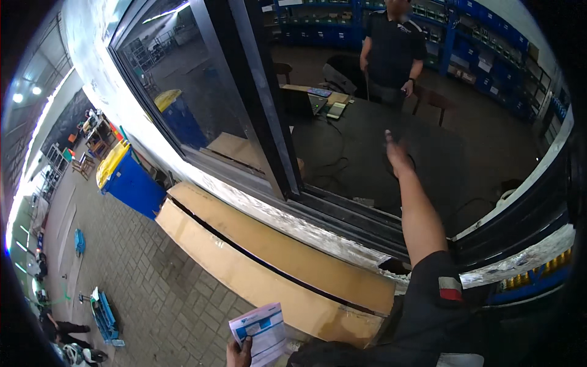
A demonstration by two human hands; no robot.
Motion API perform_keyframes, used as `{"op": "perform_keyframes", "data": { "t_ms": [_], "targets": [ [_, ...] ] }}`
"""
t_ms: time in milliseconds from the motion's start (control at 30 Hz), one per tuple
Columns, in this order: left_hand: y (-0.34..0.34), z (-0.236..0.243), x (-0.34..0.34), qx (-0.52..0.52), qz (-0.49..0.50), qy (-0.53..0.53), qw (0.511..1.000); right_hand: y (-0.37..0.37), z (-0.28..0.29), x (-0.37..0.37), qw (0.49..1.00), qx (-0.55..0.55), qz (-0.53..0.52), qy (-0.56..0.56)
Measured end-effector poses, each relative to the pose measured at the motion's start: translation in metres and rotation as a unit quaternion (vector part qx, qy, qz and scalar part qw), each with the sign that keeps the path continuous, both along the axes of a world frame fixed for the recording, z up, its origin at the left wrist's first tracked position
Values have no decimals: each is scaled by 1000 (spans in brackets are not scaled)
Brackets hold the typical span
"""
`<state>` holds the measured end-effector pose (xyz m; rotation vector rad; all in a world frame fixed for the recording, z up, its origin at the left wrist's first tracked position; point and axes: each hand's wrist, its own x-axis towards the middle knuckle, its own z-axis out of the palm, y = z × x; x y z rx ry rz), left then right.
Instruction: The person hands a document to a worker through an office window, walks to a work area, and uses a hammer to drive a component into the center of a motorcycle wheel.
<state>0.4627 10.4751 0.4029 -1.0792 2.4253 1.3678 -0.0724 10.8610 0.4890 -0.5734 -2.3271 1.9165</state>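
Note:
My left hand (241, 352) grips a printed paper form (257, 324), white with blue bands, thumb across its front, near the lower edge. My right hand (396, 153) reaches through the open sliding window (281, 177) above a dark desk (391, 202), fingers stretched forward, holding nothing visible. Beyond it a person (392, 55) in a dark shirt stands facing the window. On the desk, at the far left of the opening, are a laptop (299, 104), a phone (336, 110) and cables (333, 164).
Two long tan boards (257, 257) form a ledge below the window. A blue bin (131, 186) with yellow lid stands beside it. Blue carts (105, 315) and people (58, 324) are on the brick floor (159, 269) at left. Shelves (483, 55) line the room inside.

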Motion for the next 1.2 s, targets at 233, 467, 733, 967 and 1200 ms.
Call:
{"op": "perform_keyframes", "data": {
  "t_ms": [233, 467, 733, 967, 1200],
  "targets": [
    [0, -18, -1, 11, -15, -21, 1000, 20, -42, -38, 992, 86, 28, 84],
    [-11, -17, 17, -17, -11, 1, 1000, 23, -56, -47, 995, -48, -60, 59],
    [-7, -10, 26, -12, 8, -28, 1000, 116, -89, -83, 941, 285, 165, -72],
    [-30, -37, 65, -53, -40, -139, 988, 133, -120, -113, 843, 478, 226, 97],
    [-22, -42, 90, -141, 4, -119, 983, 46, -108, -84, 675, 620, 400, -33]
  ]
}}
